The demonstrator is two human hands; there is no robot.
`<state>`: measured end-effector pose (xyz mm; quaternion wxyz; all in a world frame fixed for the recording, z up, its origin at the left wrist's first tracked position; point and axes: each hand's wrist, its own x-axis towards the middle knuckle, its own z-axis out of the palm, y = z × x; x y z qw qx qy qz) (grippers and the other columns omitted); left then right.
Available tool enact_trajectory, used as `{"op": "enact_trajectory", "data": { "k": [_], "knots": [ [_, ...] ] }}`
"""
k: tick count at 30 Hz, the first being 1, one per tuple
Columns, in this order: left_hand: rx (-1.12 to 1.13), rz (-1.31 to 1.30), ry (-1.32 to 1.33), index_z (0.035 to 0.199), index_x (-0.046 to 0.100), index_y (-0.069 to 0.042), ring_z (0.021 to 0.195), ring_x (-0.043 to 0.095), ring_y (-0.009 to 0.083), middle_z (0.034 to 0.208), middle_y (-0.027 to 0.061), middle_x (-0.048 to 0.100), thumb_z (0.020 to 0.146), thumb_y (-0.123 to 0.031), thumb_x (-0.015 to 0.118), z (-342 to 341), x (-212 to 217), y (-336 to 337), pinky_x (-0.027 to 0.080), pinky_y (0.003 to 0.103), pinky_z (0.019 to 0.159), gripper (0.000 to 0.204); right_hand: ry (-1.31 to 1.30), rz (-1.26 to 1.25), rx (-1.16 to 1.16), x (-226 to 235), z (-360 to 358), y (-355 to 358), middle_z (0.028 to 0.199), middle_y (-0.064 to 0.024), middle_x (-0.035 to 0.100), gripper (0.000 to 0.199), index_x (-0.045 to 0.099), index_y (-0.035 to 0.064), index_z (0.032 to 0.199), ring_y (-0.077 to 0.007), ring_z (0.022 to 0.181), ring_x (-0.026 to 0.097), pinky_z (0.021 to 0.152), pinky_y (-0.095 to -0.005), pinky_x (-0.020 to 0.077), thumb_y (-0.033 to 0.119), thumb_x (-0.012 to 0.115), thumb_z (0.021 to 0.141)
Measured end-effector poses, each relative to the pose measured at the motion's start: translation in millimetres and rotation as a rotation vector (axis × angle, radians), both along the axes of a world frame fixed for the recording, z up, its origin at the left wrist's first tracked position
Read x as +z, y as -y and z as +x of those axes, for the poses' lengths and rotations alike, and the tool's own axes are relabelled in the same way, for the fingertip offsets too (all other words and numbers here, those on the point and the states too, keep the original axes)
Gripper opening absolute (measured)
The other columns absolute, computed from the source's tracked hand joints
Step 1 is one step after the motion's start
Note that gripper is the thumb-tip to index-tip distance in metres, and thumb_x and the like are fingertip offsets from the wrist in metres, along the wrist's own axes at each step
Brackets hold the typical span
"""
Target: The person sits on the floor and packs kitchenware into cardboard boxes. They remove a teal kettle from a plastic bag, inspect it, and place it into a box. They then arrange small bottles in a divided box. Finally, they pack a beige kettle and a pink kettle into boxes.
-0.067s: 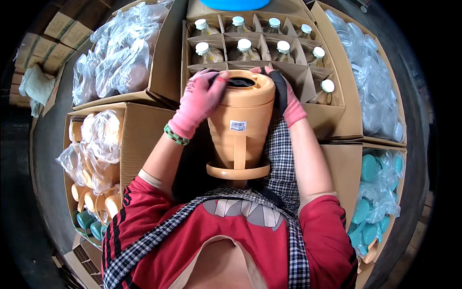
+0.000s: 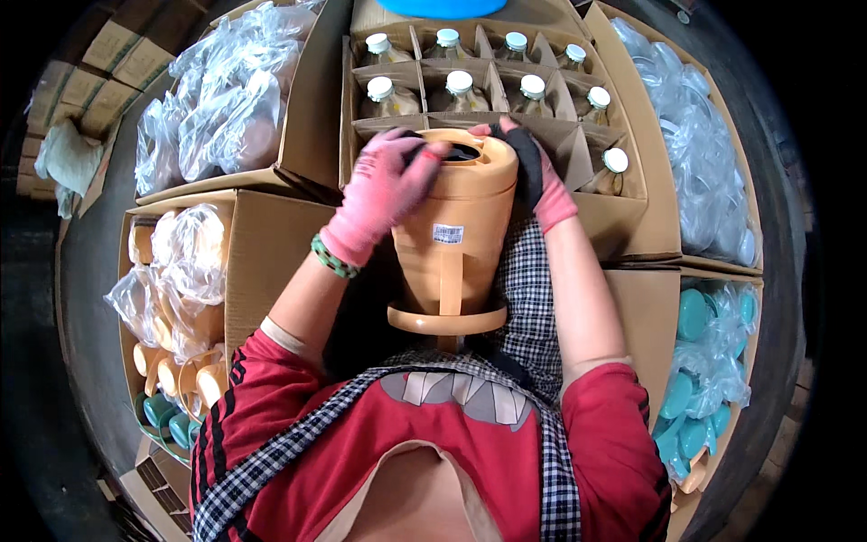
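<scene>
An orange plastic flask shell (image 2: 452,235) stands upside down on my lap, its open end facing up and a small white label on its side. My left hand (image 2: 384,194), in a pink glove, lies over the rim at the left with its fingers reaching the dark opening. My right hand (image 2: 535,172), in a pink and black glove, grips the rim from the right. Behind the shell is a divided carton (image 2: 361,135) holding several glass liners with white caps (image 2: 461,83).
Cardboard boxes ring me. One at upper left holds clear plastic bags (image 2: 226,99). A box at left holds bagged orange parts (image 2: 181,280). Boxes at right hold clear bagged pieces (image 2: 704,154) and teal lids (image 2: 704,361). A checked apron covers my lap.
My left hand has shifted slightly across the top rim toward the opening. The shell and my right hand stay in place.
</scene>
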<state>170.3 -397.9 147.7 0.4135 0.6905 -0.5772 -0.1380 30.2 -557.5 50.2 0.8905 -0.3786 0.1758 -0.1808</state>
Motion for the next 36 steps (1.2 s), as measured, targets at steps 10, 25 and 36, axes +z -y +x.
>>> {"op": "enact_trajectory", "data": {
  "k": [10,25,36],
  "knots": [
    [-0.148,-0.187,-0.343,0.063,0.058,0.004,0.055,0.049,0.0199,0.061,0.0121,0.053,0.074,-0.017,0.06,18,-17,-8,0.04,0.029,0.055,0.023,-0.187,-0.767,-0.189,30,-15,-36,0.099,-0.0113,0.057,0.037,0.052,-0.0019,0.102,-0.0169,0.09,0.054,0.082,-0.0264,0.0416,0.028,0.035,0.088],
    [-0.174,-0.344,0.189,0.069,0.063,-0.007,0.06,0.054,0.0263,0.061,0.0087,0.055,0.069,-0.028,0.063,-35,5,-5,0.044,0.035,0.056,0.02,0.06,-0.115,0.145,51,-23,-19,0.098,-0.0157,0.058,0.037,0.052,-0.0065,0.101,-0.0207,0.09,0.056,0.085,-0.0304,0.0426,0.023,0.042,0.083],
    [-0.269,-0.262,0.23,0.069,0.057,0.001,0.066,0.052,0.0294,0.068,0.0145,0.053,0.071,-0.025,0.06,-24,6,-5,0.042,0.034,0.061,0.026,-0.141,-0.161,-0.108,33,-32,-12,0.098,-0.0108,0.056,0.047,0.051,-0.0032,0.106,-0.016,0.086,0.054,0.081,-0.0261,0.0419,0.038,0.042,0.085]
  ]
}}
